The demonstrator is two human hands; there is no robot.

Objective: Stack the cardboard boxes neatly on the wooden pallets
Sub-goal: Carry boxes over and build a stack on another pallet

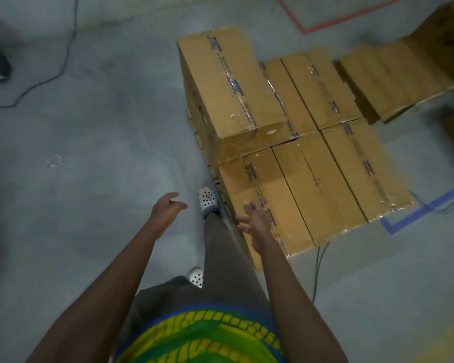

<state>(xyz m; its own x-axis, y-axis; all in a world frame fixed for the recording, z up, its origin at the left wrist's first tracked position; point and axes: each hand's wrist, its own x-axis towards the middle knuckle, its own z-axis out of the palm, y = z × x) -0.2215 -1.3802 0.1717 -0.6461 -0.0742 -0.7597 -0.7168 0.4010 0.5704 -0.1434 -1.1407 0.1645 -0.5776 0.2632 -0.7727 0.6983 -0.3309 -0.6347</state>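
Hands (168, 208) (256, 224) empty beside boxes (299, 195), cable (317, 271)

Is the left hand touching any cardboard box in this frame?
Apart. The head view shows the left hand over bare floor, with a shoe and a strip of floor between it and the nearest box.

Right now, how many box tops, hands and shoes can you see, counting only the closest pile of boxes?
Boxes showing their tops on the closest pile: 6
Hands: 2, the left hand and the right hand
Shoes: 2
Total: 10
The farther boxes are too blurred to count.
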